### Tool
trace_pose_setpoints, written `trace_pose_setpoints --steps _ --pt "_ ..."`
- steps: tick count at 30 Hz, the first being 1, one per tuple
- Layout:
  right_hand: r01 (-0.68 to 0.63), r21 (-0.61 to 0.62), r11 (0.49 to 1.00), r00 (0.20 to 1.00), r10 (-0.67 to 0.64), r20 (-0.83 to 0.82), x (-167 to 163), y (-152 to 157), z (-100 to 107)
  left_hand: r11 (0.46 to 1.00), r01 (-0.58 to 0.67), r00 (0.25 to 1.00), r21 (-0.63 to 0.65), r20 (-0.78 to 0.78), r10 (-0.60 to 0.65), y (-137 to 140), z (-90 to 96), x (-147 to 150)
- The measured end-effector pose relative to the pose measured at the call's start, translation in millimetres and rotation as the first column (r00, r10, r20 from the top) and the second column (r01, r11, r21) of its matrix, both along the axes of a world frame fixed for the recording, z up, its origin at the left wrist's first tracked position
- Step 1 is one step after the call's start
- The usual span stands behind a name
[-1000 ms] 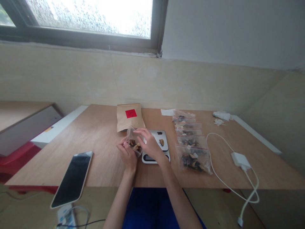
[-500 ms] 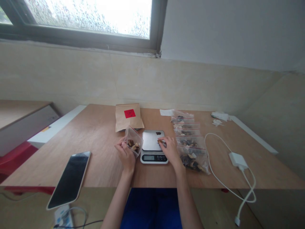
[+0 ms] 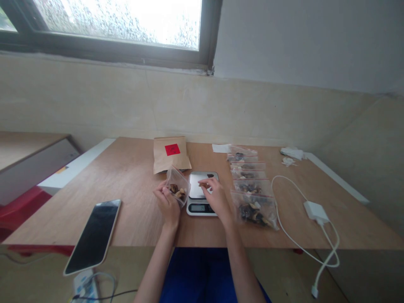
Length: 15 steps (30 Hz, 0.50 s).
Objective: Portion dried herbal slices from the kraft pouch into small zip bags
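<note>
On the right of the table (image 3: 135, 181), a row of filled bags (image 3: 251, 188) looks finished. The left hand (image 3: 168, 205) pinches a plastic bag (image 3: 178, 181) just left of the scale (image 3: 195, 192); it holds some brown pieces (image 3: 176, 191) and seems unsealed. The right hand (image 3: 216, 197) grips one small piece (image 3: 204, 184) over the scale, where a dark piece (image 3: 210, 175) lies far right, so this bag appears not yet done

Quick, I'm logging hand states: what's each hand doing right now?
Left hand: closed, holding a small clear bag of brown pieces.
Right hand: pinched shut on a single brown piece, over the scale.
</note>
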State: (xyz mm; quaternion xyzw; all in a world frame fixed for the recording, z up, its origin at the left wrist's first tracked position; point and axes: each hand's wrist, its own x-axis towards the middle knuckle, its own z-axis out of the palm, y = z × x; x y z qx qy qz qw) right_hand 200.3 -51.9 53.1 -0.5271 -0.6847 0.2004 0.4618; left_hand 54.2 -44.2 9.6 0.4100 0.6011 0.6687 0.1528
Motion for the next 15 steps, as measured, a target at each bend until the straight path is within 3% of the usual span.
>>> trace_pose_setpoints --steps 4,10,12,15 --pt "-0.092 0.057 0.994 0.993 0.096 -0.074 -24 4 13 1.000 0.010 1.000 0.016 0.000 -0.010 1 -3.1 -1" --pt "-0.253 0.086 0.964 0.966 0.256 -0.032 -43 10 20 0.999 0.028 1.000 0.019 0.001 -0.028 2 -4.7 -2" --pt "-0.246 0.107 0.963 0.968 0.250 -0.027 -42 15 18 0.999 0.041 0.999 0.016 0.013 -0.041 1 -3.7 -2" --pt "-0.128 0.136 0.982 0.990 0.134 -0.041 -32 25 13 0.999 0.050 0.998 0.019 0.029 -0.051 1 -2.7 -1"
